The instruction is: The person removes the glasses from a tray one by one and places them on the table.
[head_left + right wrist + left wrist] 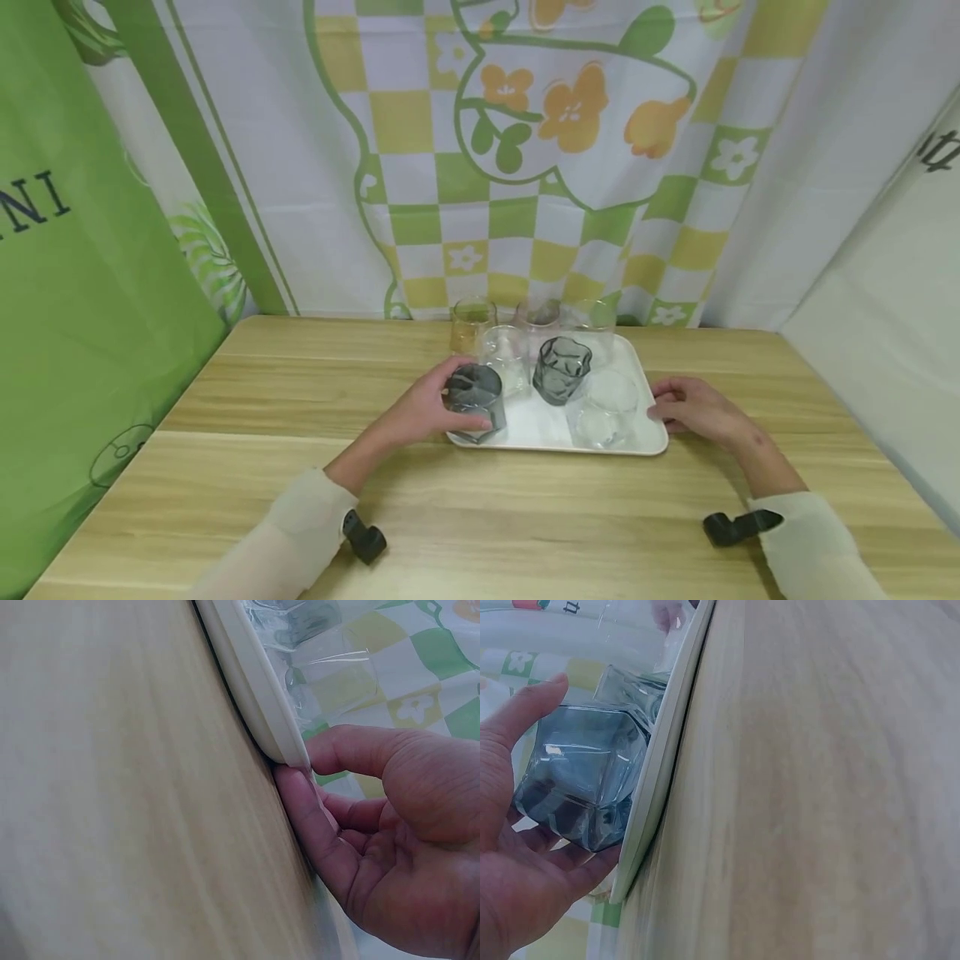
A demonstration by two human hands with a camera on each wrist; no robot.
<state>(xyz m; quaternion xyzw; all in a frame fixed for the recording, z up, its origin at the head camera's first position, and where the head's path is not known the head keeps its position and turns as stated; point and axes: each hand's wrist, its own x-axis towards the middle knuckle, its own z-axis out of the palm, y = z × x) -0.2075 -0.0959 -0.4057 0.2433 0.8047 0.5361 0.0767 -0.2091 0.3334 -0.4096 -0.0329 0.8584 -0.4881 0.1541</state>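
Centrally in the frame, the tray [540, 430] lay with its long axis running left to right. At its lower-left corner, the dark glass [480, 395] stood between the thumb and fingers of the left hand [426, 411], which curved round it. At the right end, the right hand [699, 408] pinched the tray between thumb and fingers, well apart from that glass. The wavy glass [561, 375] stood up and right of the left fingertips, untouched.

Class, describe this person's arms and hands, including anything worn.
The pale off-white fabric left sleeve and matching right sleeve stop short of the bare left hand and right hand, with no gloves or rings visible. A small, knobbed black device sits at each sleeve's end.
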